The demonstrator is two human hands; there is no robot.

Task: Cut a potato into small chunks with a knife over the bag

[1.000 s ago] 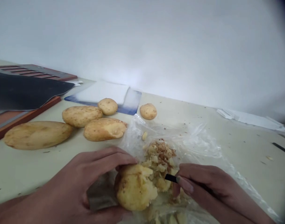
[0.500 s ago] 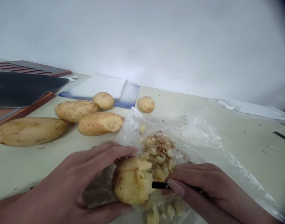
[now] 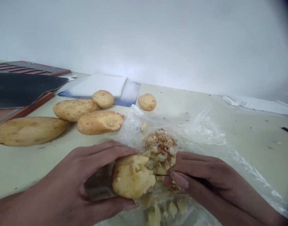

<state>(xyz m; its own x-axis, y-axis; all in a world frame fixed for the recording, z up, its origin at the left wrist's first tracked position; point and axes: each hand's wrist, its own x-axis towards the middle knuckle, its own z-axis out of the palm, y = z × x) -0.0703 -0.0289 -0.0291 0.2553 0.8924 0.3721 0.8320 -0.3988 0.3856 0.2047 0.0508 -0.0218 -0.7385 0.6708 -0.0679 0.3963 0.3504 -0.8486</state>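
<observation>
My left hand (image 3: 92, 175) is wrapped around a partly carved potato (image 3: 131, 180), thumb below and fingers above. Pale flesh shows on its ragged right side. In my right hand (image 3: 193, 175) a thin dark blade (image 3: 161, 175) is pinched between thumb and fingers, seen nearly edge-on; its tip meets or almost meets the carved flesh. My fist hides its handle. Under both hands spreads a clear plastic bag (image 3: 200, 131), where potato pieces (image 3: 160, 157) and brownish scraps (image 3: 164, 141) lie.
Several whole potatoes (image 3: 74, 110) lie at the left, one potato (image 3: 100, 122) with a cut hollow. Another small potato (image 3: 147, 102) sits behind the bag. White sheets (image 3: 99, 84), a black mat (image 3: 23, 89) and crumpled white paper (image 3: 259, 105) lie further back, before a wall (image 3: 158, 40).
The blade has turned from showing its flat side to nearly edge-on, and my right hand has risen slightly. The potato has tilted a little in my left hand.
</observation>
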